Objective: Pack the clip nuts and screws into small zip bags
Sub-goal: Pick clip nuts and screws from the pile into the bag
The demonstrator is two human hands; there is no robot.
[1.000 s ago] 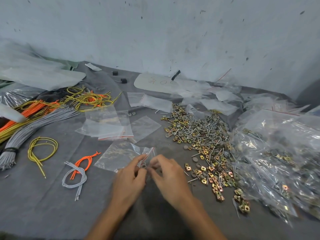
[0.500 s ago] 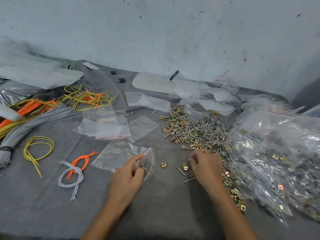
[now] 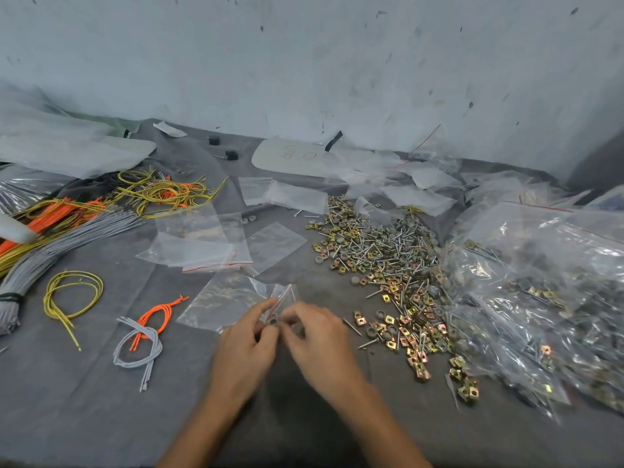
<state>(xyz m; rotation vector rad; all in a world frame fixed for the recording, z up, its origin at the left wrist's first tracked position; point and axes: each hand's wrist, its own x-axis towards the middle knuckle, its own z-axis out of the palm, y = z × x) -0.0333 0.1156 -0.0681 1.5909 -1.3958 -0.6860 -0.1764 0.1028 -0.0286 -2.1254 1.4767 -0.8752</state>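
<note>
Grip: left hand (image 3: 248,346) pinches mouth of small zip bag (image 3: 229,298) lying on tabletop (image 3: 84,400). right hand (image 3: 317,336) at same mouth, fingers curled, blurred; grip unclear. Hold mouth wide, drop parts deep. Loose clip nuts and screws (image 3: 381,258) heaped just right.

Left hand (image 3: 244,346) and right hand (image 3: 317,339) both bare. Forearms (image 3: 374,420) bare too, all the way to the bottom edge of frame. Right hand motion-blurred, so fine detail there isn't readable.
</note>
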